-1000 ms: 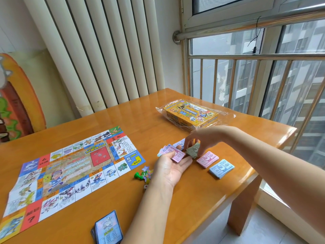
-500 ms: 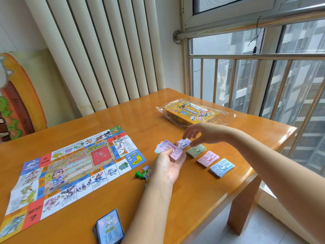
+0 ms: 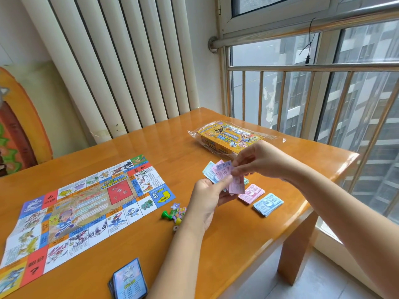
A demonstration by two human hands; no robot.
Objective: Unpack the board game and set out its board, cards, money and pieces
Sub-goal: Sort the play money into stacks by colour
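Observation:
The paper game board (image 3: pixel 84 203) lies unfolded on the left of the wooden table (image 3: pixel 216 244). My left hand (image 3: pixel 207 199) holds a fan of play money (image 3: pixel 220 171) above the table. My right hand (image 3: pixel 257 160) pinches a purple note at the fan's top. On the table lie a pink money stack (image 3: pixel 251 193), a blue one (image 3: pixel 268 204), and a green stack mostly hidden behind the notes. A card deck (image 3: pixel 128 280) sits at the near edge. Small pawns and star tokens (image 3: pixel 174 213) lie beside the board.
The yellow game box (image 3: pixel 224 138) in clear wrap sits at the table's far right. The table's right edge runs along a railed window (image 3: pixel 302 93). A ribbed white radiator (image 3: pixel 121 67) stands behind the table.
My right hand put a green note on the table stack, then came back up to the fan. Both hands have risen a little, and it now pinches a purple note.

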